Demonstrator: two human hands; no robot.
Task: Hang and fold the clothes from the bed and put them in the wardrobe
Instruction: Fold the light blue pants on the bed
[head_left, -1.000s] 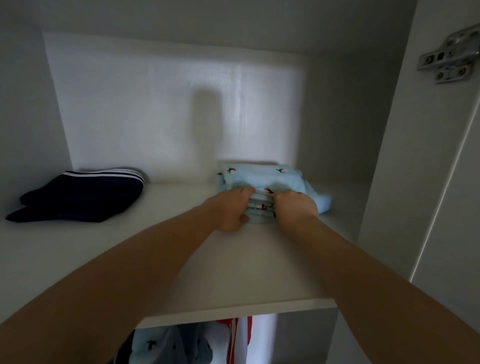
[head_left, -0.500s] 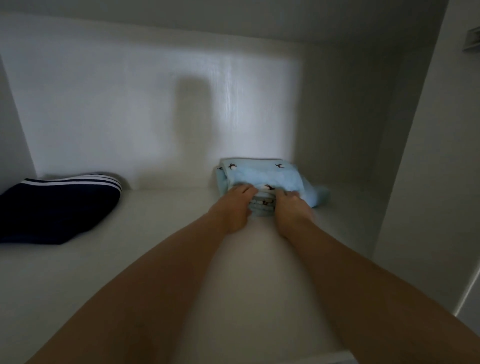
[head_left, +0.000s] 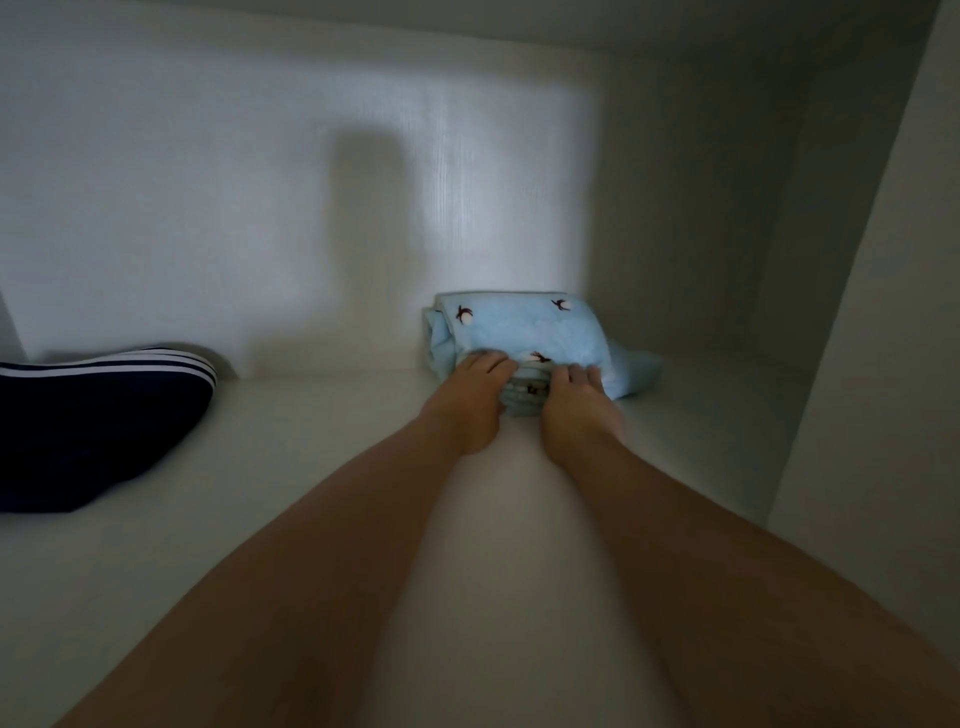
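Passing over, at the far left of the wardrobe shelf (head_left: 311, 441), a folded navy garment (head_left: 98, 415) with white stripes, lying well apart from the work and partly cut off by the frame edge. Reaching in toward the back right of the shelf with the left hand (head_left: 470, 400), fingers curling over the near edge of a folded light-blue garment (head_left: 524, 327) with small dark prints, holding it. Gripping the same near edge just beside with the right hand (head_left: 576, 410), fingers likewise curled over the top layers; thumbs hidden. Setting that blue garment close to the back wall (head_left: 208, 208) and near the right side wall (head_left: 701, 208), with a loose corner spilling out to the right. Judging the step as placing the fold on the shelf. Doing it well probably meaning: sliding the stack back evenly with both hands, pressing the layers flat, tucking the loose right corner under, then easing the fingers out low and straight without dragging the top layer forward. Counting: two hands, two folded garments, one navy and one light blue, and one shelf in view.
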